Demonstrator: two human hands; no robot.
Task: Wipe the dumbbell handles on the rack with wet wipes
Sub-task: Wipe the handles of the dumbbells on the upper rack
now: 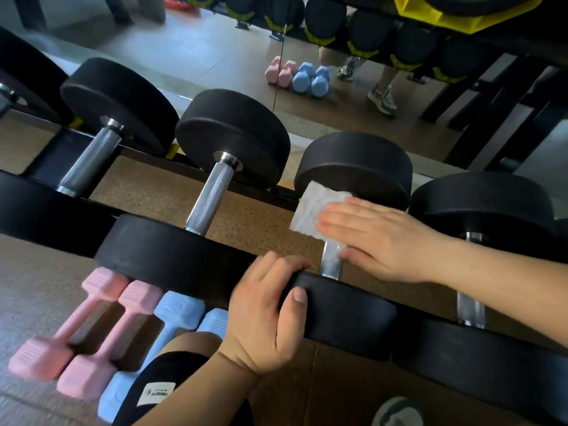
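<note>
Black rubber and steel, far left: the first handle (89, 161) lies bare on the rack (52, 158), with no cloth on it.
Lower left, on the floor: pink dumbbells (132, 302) and blue dumbbells (179, 309), apart from the job.
Left of centre: the second handle (212, 198), knurled and bare.
Left hand (264, 315): we curl its fingers over the rim of the near head (347, 318), thumb on its face.
Third handle (332, 259): just up and right of that hand. Its long axis runs from the near head away from us, toward the mirror (215, 56) in the upper frame.
Wet wipe (313, 207): draped over the far part of that handle, with a bare stretch below it.
Right hand (378, 238): fingers straight and flat on the wipe, pointing left across the axis. It is the nearer of our hands to the handle.
Next move, as we judge: a slide along the axis toward us would cover the bare stretch.
Right edge: the fourth handle (470, 309), crossed by our right forearm (507, 278), with no wipe on it.
</note>
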